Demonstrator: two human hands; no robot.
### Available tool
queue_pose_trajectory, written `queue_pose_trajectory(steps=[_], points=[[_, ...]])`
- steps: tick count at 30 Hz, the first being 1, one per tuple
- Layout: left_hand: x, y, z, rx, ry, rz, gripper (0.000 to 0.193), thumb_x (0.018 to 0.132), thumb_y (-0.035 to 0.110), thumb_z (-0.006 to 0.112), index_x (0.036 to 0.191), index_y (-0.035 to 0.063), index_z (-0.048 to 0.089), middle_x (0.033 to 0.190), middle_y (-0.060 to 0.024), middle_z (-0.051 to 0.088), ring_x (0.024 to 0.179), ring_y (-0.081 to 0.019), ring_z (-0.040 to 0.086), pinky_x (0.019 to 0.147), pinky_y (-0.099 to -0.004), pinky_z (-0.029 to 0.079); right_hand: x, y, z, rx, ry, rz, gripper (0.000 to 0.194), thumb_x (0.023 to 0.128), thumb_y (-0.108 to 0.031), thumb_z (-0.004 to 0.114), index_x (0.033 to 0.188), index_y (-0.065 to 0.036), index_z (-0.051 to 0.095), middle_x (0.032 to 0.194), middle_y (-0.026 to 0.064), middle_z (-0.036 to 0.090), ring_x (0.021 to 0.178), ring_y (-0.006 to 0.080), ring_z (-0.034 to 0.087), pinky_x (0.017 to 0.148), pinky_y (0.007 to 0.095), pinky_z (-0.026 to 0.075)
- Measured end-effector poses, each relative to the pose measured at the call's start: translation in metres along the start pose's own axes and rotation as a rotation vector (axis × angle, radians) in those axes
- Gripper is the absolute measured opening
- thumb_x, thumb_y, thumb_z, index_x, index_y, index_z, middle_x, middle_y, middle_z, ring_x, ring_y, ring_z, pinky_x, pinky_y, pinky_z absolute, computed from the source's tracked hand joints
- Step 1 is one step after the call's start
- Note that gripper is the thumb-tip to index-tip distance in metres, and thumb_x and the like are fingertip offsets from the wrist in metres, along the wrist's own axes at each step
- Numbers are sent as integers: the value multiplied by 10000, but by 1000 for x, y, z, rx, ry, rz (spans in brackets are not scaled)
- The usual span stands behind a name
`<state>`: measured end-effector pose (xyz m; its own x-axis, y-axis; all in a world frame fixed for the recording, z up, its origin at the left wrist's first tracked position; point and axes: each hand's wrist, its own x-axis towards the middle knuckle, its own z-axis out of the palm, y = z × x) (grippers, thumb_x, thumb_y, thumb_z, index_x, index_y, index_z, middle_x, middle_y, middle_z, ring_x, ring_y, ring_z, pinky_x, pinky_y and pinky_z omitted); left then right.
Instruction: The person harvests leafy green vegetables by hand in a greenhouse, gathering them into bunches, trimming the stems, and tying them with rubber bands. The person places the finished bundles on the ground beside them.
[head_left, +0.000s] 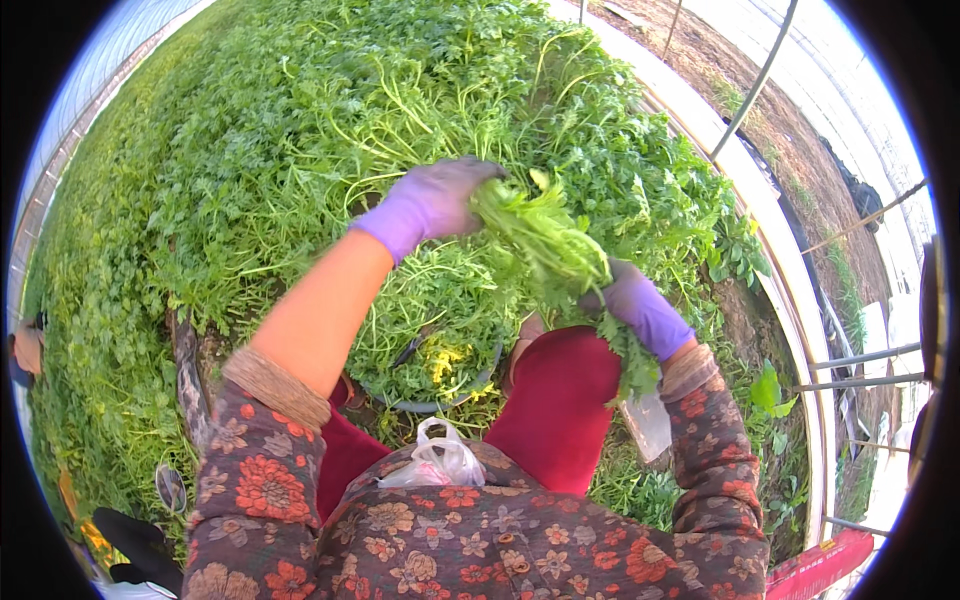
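Observation:
A bunch of leafy greens (551, 232), with lobed leaves like crown daisy, is held between my two hands above the basin's right side. My left hand (439, 196), in a purple glove with dark fingers, grips the bunch's upper left end. At the lower right end my right hand (637, 304), gloved the same way, closes around it; some leaves hang below that wrist. Between my legs stands a grey basin (427, 406) heaped with loose cut greens (435, 296). Yellowed leaves (444, 360) lie on the heap beside a dark slender object (411, 349) that I cannot identify.
A dense bed of growing greens (247, 142) spreads ahead and to the left. White plastic sheeting (750, 195) and metal greenhouse poles (757, 82) border the right. A white plastic bag (442, 457) is at my waist. A red package (821, 566) sits at lower right.

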<state>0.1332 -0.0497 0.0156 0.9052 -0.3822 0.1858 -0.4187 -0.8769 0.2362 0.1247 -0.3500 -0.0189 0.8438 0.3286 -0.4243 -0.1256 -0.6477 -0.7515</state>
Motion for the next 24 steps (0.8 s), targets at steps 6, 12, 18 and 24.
queue_pose_trajectory(steps=[6,12,18,24], points=[[-125,-35,138,-147,-359,-680,315,862,357,577,1008,99,683,1025,-179,669,929,-351,652,828,-444,519,22,30,-19,-112,48,44,489,698,-16,763,1158,44,608,999,92,692,873,174,640,792,299,508],[-197,-20,247,-136,-320,-928,287,801,293,637,939,43,657,987,-206,664,913,-360,655,779,-451,520,10,12,-41,-110,-104,132,523,680,-81,801,1147,53,606,1041,115,685,938,187,630,842,299,485],[-197,-24,241,-165,-432,-829,313,802,239,618,1030,27,657,940,-212,679,939,-316,673,802,-425,521,17,-10,-50,-86,-267,35,502,757,-134,770,1184,54,584,1049,94,679,946,177,622,861,298,484],[-184,-25,208,-959,82,-863,474,832,223,691,1221,-20,574,1076,-152,678,916,-244,656,798,-316,513,43,7,-58,-9,-311,-51,380,849,-201,713,1108,52,597,979,65,677,861,124,624,775,265,509]])
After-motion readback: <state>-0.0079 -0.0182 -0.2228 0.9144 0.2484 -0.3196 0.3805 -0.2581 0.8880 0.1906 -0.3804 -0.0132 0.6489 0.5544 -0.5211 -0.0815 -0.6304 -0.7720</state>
